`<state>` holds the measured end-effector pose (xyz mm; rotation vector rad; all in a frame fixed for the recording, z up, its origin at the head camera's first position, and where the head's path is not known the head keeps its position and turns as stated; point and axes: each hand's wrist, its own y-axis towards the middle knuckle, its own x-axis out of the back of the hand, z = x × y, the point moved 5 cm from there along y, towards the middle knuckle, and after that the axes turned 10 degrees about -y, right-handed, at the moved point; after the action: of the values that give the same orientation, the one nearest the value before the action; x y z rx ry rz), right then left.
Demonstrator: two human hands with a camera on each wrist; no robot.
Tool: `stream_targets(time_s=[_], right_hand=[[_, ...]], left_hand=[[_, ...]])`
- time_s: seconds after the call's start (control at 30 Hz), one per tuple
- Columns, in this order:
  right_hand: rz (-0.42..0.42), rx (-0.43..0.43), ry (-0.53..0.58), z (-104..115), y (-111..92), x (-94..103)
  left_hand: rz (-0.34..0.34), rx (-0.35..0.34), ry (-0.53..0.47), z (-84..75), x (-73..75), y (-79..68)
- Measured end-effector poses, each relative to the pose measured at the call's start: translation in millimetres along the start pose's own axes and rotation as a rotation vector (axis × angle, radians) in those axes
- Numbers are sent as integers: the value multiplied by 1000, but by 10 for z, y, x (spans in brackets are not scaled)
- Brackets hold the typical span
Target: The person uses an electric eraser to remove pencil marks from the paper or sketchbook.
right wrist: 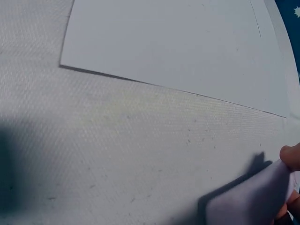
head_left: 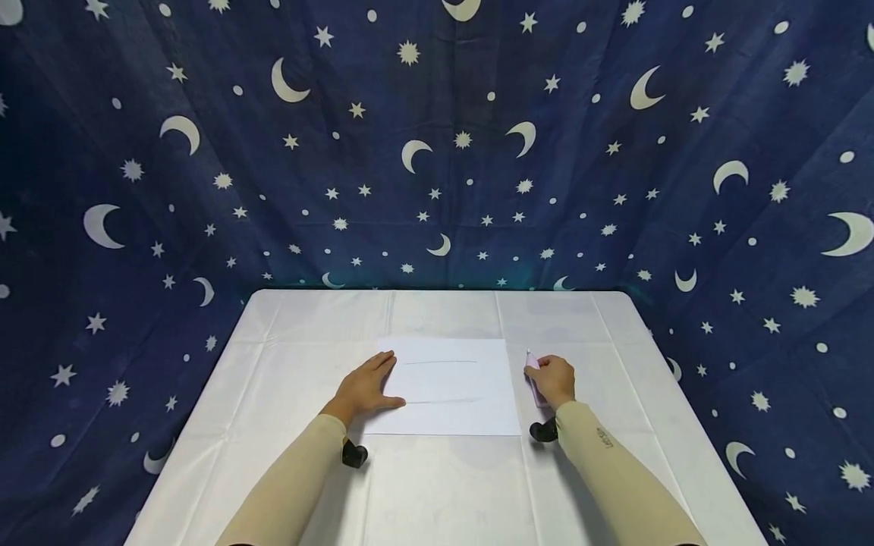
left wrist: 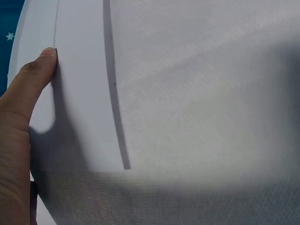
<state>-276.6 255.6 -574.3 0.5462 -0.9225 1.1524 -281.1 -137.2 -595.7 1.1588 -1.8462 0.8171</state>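
A white sheet of paper [head_left: 444, 421] lies on the table, with two thin, roughly parallel lines running across it. My left hand [head_left: 365, 388] rests on the sheet's left side, fingers extended and thumb spread. In the left wrist view the thumb [left wrist: 40, 70] touches the paper at the end of one line. To the right of the sheet, my right hand [head_left: 554, 381] grips a flat, pale lilac object [head_left: 536, 393] with a small narrow tip at its far end. Its wide rounded end [right wrist: 243, 199] shows in the right wrist view; fingers hide the rest, so its kind is unclear.
A white cloth with fold creases covers the table [head_left: 444, 493]. Small dark specks [right wrist: 190, 136] dot the cloth to the right of the paper. A dark blue curtain [head_left: 471, 98] with moons and stars hangs behind the table and along both sides.
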Motion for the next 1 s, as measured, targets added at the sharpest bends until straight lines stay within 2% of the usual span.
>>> stream_targets(time_s=[0.37, 0.7, 1.0], right_hand=[[-98, 56, 55, 191, -20, 73], [-80, 63, 41, 349, -120, 62], [-86, 192, 96, 602, -252, 43]], left_hand=[[-5, -7, 21, 30, 1, 13], [-9, -9, -4, -20, 37, -19], [-17, -7, -2, -45, 49, -21]])
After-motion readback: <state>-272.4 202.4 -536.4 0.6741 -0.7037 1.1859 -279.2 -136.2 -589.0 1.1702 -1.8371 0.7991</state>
